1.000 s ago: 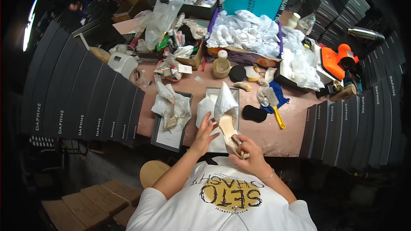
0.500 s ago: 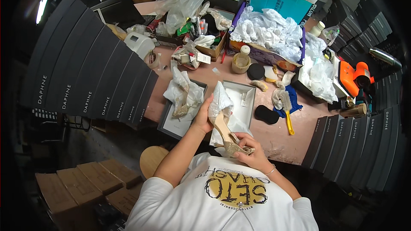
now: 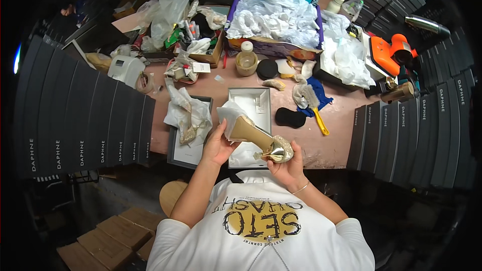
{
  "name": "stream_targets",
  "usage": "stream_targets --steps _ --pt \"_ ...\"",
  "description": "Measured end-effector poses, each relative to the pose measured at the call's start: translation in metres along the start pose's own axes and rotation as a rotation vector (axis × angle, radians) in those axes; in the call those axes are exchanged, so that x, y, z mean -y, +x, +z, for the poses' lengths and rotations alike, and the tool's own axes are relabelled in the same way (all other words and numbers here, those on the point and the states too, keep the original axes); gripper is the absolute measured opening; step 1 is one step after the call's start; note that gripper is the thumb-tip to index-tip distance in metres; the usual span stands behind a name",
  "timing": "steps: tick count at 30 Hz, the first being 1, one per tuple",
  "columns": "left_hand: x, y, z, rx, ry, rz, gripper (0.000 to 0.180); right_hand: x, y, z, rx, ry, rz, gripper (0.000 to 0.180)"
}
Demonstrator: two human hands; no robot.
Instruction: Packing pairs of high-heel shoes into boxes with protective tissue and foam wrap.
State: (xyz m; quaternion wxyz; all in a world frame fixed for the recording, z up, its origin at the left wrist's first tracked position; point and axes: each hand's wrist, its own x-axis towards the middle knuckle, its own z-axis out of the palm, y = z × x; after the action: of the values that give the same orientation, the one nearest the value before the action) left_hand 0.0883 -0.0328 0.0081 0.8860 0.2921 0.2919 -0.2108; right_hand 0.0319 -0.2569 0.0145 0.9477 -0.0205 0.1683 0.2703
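Both ends in grip, held one glittery gold heeled shoe [image 3: 252, 134] over the table [image 3: 324, 151] between two hands set apart, sole turned upward. Clamped the left hand [image 3: 219, 145] around the toe end, through its white paper wrap [image 3: 229, 114]; closed the right hand [image 3: 289, 165] on the heel end, next to the shiny gold heel [image 3: 277, 154]. Had an open grey box [image 3: 245, 101], white inside, beneath the shoe and just ahead of the hands. Just beyond the left hand, to its left, had a second open box [image 3: 183, 155], with another gold shoe [image 3: 189, 134] lying on it in white wrapping [image 3: 175, 110]. Ahead of the right hand, had a black pad [image 3: 290, 118], and past that a yellow-handled brush [image 3: 315, 107] partly over a blue cloth [image 3: 321, 93]. Farther ahead of both hands, had a white-capped jar [image 3: 246, 63] near a black round pad [image 3: 267, 70], and behind those a purple-edged box [image 3: 273, 47] heaped with crumpled white tissue [image 3: 276, 17]. Well out to the hands' left and right, had rows of dark boxes [image 3: 83, 125]; far ahead of the right hand, had an orange device [image 3: 385, 55].
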Motion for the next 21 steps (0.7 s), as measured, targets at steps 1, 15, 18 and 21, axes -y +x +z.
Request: stream_targets --steps 1,15,18,21 --pt "0.0 -0.001 0.001 -0.016 0.005 0.002 0.047 0.0 -0.001 -0.001 0.009 0.046 0.006 0.062" --pt "0.07 -0.009 -0.017 0.265 0.319 0.14 0.049 -0.004 -0.004 -0.01 0.122 0.154 0.076 0.057" --pt "0.055 -0.028 0.047 0.284 0.129 0.171 0.046 0.002 0.003 -0.009 0.019 -0.108 0.166 0.055" --pt "0.03 -0.013 0.037 0.297 0.152 0.26 0.044 0.041 0.021 -0.016 -0.123 -0.907 0.004 0.042"
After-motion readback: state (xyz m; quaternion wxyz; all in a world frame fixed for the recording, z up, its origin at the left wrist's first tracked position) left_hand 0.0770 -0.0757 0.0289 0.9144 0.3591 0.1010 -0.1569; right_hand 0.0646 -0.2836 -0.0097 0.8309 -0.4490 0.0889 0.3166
